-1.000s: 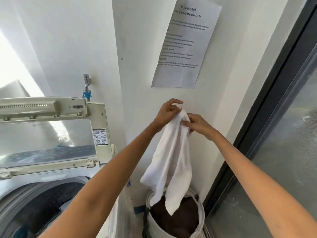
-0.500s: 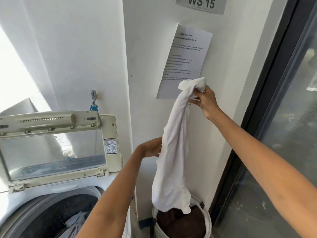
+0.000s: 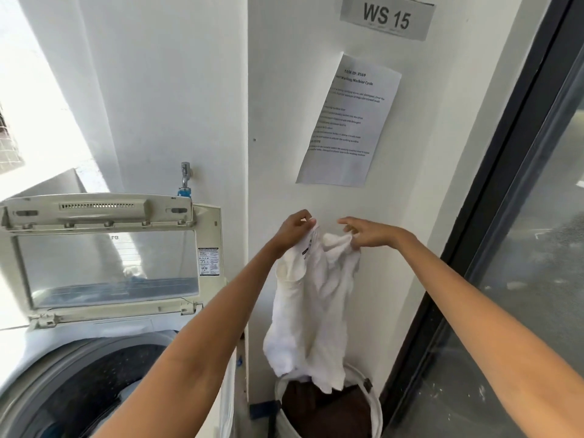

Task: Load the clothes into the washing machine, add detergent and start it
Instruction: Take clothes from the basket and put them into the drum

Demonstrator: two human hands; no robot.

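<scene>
My left hand (image 3: 295, 230) pinches the top edge of the white garment (image 3: 311, 311) near its label, fingers curled on the cloth. My right hand (image 3: 368, 235) grips the opposite part of that top edge with the lower fingers, while the index finger points out free. The garment hangs between both hands against the wall, limp and folded on itself, its lower end dangling just above the laundry basket (image 3: 376, 415), which holds a dark brown item (image 3: 328, 409). Judgement: the cloth is light, soft, with no stiffness at all; it takes whatever shape the grip gives it and carries no breakage risk. It looks dry and not slippery. Best hold is a bunched handful at the top edge; one hand would suffice, though the trailing end could snag on the basket rim. The washing machine (image 3: 104, 358) stands to my left, lid (image 3: 104, 248) raised upright, drum (image 3: 82, 393) open with some laundry dimly visible inside. No detergent in view. A printed sheet (image 3: 350, 121) and a "WS 15" sign (image 3: 387, 17) hang on the wall.
</scene>
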